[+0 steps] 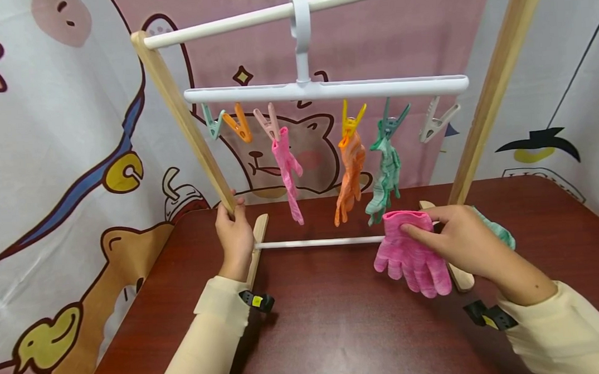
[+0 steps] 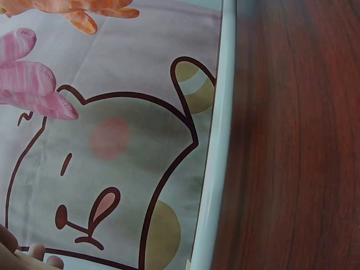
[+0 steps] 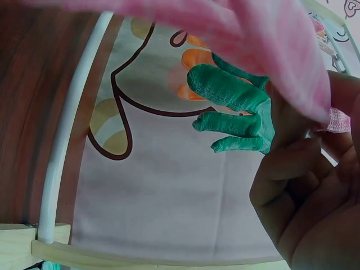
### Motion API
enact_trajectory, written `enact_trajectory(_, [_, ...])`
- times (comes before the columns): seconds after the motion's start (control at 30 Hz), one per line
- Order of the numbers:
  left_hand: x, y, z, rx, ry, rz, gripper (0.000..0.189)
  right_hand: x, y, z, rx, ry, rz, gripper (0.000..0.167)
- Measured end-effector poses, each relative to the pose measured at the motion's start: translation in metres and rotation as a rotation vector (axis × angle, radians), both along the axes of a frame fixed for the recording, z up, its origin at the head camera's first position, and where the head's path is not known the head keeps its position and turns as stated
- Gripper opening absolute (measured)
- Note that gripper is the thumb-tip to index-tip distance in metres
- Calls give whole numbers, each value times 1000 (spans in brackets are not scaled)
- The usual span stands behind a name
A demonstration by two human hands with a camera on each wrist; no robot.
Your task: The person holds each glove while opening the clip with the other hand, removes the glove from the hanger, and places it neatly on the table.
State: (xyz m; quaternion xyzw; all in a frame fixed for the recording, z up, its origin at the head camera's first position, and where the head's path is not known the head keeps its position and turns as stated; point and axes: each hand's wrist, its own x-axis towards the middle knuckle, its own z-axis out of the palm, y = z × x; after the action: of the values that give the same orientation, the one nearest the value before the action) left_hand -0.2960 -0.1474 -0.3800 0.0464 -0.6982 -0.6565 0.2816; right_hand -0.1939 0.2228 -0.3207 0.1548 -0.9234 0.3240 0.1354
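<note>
My left hand (image 1: 235,237) grips the left wooden post (image 1: 186,125) of a small drying rack. In my right hand (image 1: 465,241), a pink knitted glove (image 1: 414,252) is pinched near its cuff, fingers hanging down. A white hanger (image 1: 375,87) hangs from the rack's top rod. Clipped under it are another pink glove (image 1: 287,171), an orange glove (image 1: 350,179) and a green glove (image 1: 385,172). The grey-white clip (image 1: 432,126) at the right, the mint clip (image 1: 213,124) and the orange clip (image 1: 239,124) hold nothing. In the right wrist view, the held glove (image 3: 281,56) blurs close to the lens.
Behind my right hand, a green fabric item (image 1: 499,231) lies partly hidden on the dark red table (image 1: 331,330). A white lower rod (image 1: 322,242) joins the rack's wooden feet. The right post (image 1: 493,89) rises beyond my right hand. Cartoon-printed cloth hangs behind.
</note>
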Motion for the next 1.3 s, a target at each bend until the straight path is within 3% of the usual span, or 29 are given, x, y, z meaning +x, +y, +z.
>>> enact_trajectory(0.2, [1,1,1,6,-9,-6,33,-1,0,0,-16,-65,41,20])
enact_trajectory(0.4, [2,1,2,-4,-14,0,32,-2,-1,-1,-41,-171,144,17])
enact_trajectory(0.63, [2,2,1,1,-18,3,31,-6,1,-10,-97,-221,264,10])
enact_trajectory(0.77, [2,2,2,3,-17,4,31,-9,4,-15,-128,-307,320,9])
enact_trajectory(0.97, [3,4,4,3,-17,5,31,-12,8,-19,-121,-363,340,14])
enact_trajectory(1.3, [4,3,3,5,-27,5,31,-18,9,-27,-65,-305,290,10])
